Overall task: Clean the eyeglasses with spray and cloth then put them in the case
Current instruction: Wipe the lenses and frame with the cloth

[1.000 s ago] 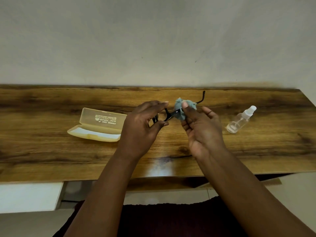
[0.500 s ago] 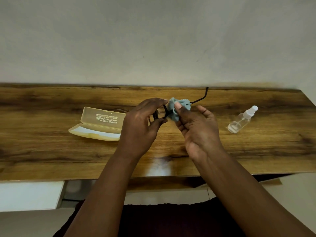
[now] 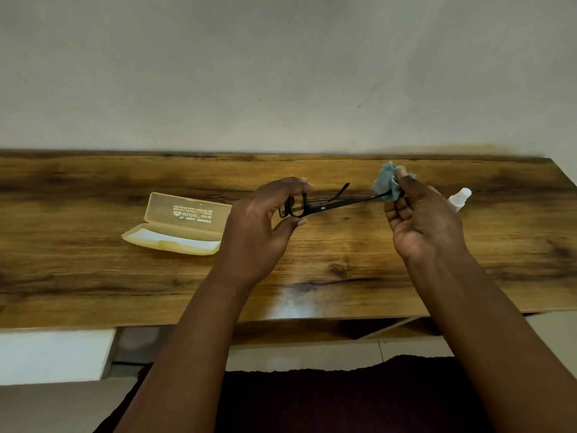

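My left hand [image 3: 262, 220] pinches the front of the black eyeglasses [image 3: 324, 207] above the wooden table, thumb below and fingers on top. One temple arm stretches right to my right hand [image 3: 421, 220], which pinches a crumpled blue-grey cloth [image 3: 388, 182] round the temple's tip. The other temple sticks up behind. A pale yellow case [image 3: 181, 223] lies open on the table to the left of my left hand. The clear spray bottle [image 3: 457, 198] lies behind my right hand, mostly hidden.
The wooden table [image 3: 93, 276] runs along a plain light wall [image 3: 281, 73]. Its front edge is near my body, with a white surface [image 3: 53, 354] below at the left.
My right hand has slid the cloth rightward along the temple arm from the lens area to the tip. The glasses now stretch between both hands.
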